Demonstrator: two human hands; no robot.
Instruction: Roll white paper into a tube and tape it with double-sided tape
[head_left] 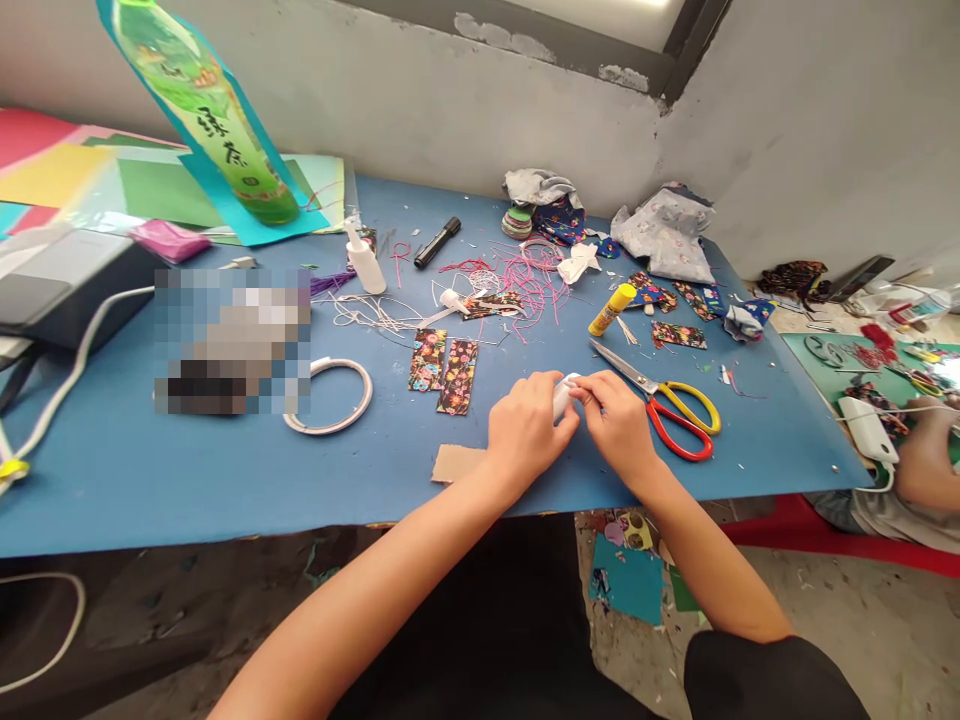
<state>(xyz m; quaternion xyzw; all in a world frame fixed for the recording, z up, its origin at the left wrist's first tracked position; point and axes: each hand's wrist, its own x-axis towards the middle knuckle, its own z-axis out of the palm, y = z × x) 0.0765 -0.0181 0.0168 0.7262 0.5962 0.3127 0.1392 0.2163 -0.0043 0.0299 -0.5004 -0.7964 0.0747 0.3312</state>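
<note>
My left hand (pixel 529 425) is closed round a small white rounded object (pixel 564 398), mostly hidden by the fingers, so its kind is unclear. The fingers of my right hand (pixel 619 428) are pinched together at its upper right side. Both hands are over the front of the blue table. Right beside my right hand lie scissors (pixel 684 420) with red and yellow handles, blades partly open. A piece of brown cardboard (pixel 456 463) lies under my left forearm. Two flowered fabric-covered strips (pixel 457 378) lie left of my hands, and a yellow glue stick (pixel 613 310) stands beyond them.
On the blue table (pixel 187 490) are a white squeeze bottle (pixel 366 265), black marker (pixel 437 243), tangled pink threads (pixel 529 280), coiled white band (pixel 328 397) and fabric scraps (pixel 664 235). A green tea bottle (pixel 217 120) stands back left. Another person's arm (pixel 926 455) is at far right.
</note>
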